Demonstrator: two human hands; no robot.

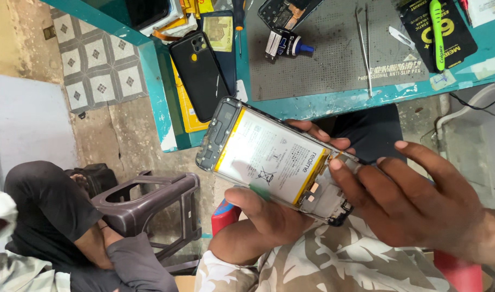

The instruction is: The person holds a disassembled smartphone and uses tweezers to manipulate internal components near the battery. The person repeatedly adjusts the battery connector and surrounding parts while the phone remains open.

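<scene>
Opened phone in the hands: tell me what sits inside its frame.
Inside the opened black-framed phone, a large white battery fills most of the frame, with dark boards at both ends. Whatever lies beneath the battery is covered.

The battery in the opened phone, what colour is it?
White battery with yellow edge strips, shown in the head view.

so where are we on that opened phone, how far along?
Done: the back cover is off and lies on the teal bench; the phone shows its battery and boards bare.
In hand: the left hand grips the phone from below, and the right hand has fingertips at its lower end.
Left: the battery is in place; the tweezers and glue bottle lie untouched on the grey mat.
</scene>
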